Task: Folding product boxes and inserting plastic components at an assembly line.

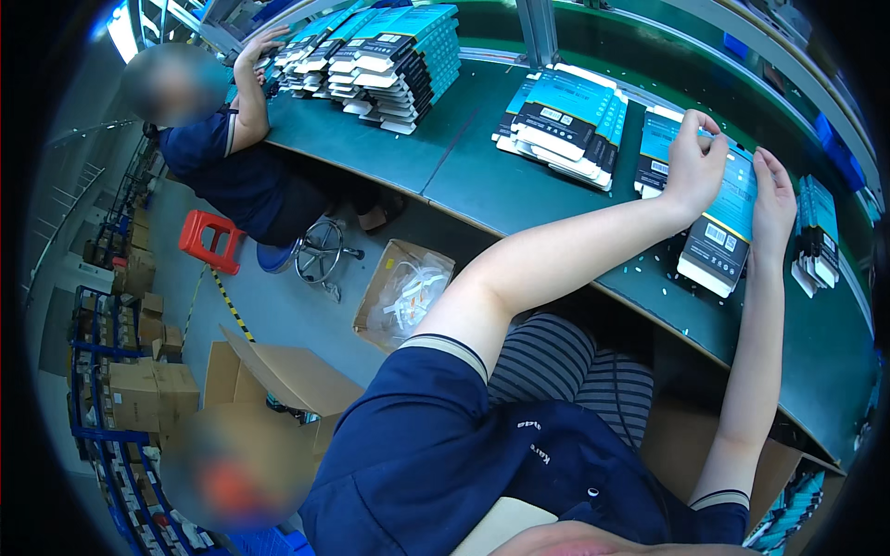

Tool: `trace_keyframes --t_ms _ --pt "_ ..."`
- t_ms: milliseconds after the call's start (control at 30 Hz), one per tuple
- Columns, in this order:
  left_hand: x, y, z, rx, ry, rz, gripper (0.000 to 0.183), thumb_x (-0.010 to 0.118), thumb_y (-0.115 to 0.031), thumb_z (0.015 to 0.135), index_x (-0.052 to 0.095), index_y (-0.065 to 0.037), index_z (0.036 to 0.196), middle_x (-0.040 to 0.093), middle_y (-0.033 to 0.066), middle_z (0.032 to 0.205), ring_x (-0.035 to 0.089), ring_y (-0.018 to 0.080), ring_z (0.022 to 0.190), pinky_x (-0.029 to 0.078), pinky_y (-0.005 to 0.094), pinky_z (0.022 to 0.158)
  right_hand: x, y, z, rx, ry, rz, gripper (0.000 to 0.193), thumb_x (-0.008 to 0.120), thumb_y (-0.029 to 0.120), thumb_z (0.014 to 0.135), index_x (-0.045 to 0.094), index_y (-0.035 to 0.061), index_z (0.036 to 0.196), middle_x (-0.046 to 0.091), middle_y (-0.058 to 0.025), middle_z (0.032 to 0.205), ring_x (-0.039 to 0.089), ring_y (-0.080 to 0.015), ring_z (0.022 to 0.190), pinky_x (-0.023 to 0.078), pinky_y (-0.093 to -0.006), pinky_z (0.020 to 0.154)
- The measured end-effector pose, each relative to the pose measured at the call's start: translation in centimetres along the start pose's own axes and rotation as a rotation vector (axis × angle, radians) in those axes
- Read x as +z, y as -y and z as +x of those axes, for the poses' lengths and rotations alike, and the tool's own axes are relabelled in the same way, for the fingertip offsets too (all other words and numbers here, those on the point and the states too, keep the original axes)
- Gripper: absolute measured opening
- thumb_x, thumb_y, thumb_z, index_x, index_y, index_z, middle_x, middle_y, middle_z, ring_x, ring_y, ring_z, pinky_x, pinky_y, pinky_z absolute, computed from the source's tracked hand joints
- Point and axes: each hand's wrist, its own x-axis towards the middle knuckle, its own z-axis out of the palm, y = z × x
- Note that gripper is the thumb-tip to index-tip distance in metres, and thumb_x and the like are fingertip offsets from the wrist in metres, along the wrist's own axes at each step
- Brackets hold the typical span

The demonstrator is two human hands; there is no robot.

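Note:
A blue-and-black printed carton (726,215) with a white end lies in front of me on the green table, perhaps on top of others. My left hand (693,165) is at its far left edge, fingers bent and drawn together. Whatever lies between those fingertips is too small to make out. Along the carton's right side, my right hand (773,199) has its fingers curled at the far right edge, gripping it. Partly behind my left hand sits a pile of like cartons (654,148). Another group of cartons (816,236) lies right of my right hand.
A taller carton stack (564,116) stands left of my hands, with more stacks (399,65) farther along the table (445,167). Small white bits are scattered near the table edge. A co-worker (227,157) sits at the left. A cardboard box of clear plastic (403,295) and a red stool (211,237) are on the floor.

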Motion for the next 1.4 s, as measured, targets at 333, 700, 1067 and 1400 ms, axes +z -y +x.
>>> trace_keyframes --t_ms 333,700,1067,1400 --pt "0.1 -0.3 -0.3 -0.022 -0.058 0.018 0.015 0.052 -0.007 0.089 0.041 -0.003 0.098 0.05 0.001 0.059 0.043 0.0039 0.053 0.033 0.0246 0.047 -0.3 -0.1 0.2 -0.002 0.023 -0.092 0.018 0.062 0.018 0.091 0.06 0.0022 0.101 0.064 -0.0021 0.081 0.059 -0.0032 0.07 0.046 -0.0174 0.06" --pt "0.7 0.8 0.0 0.102 -0.019 -0.039 0.019 0.057 -0.005 0.086 0.039 -0.006 0.086 0.047 0.0013 0.067 0.043 0.0043 0.062 0.036 0.0236 0.054 -1.4 -0.8 0.6 -0.017 0.036 -0.083 0.01 0.059 0.014 0.092 0.053 0.0061 0.089 0.06 -0.0002 0.075 0.055 -0.0023 0.065 0.043 -0.0172 0.056" --pt "0.0 0.1 -0.2 0.124 0.006 0.073 0.033 0.07 -0.011 0.08 0.037 -0.008 0.076 0.04 0.0006 0.072 0.042 0.0087 0.071 0.039 0.0267 0.061 -1.1 -1.3 0.0 -0.07 0.105 -0.028 0.019 0.062 0.017 0.092 0.055 0.0074 0.077 0.059 0.0 0.076 0.052 -0.0021 0.07 0.043 -0.018 0.065" --pt "-1.4 -0.9 1.7 0.144 -0.113 0.182 0.018 0.074 -0.013 0.076 0.065 -0.002 0.086 0.061 0.0078 0.089 0.058 0.0152 0.084 0.048 0.0284 0.074 -0.1 2.0 -1.9 0.236 0.342 -0.041 0.034 0.061 0.027 0.092 0.056 0.0003 0.113 0.062 -0.006 0.1 0.057 -0.0106 0.095 0.045 -0.0252 0.084"
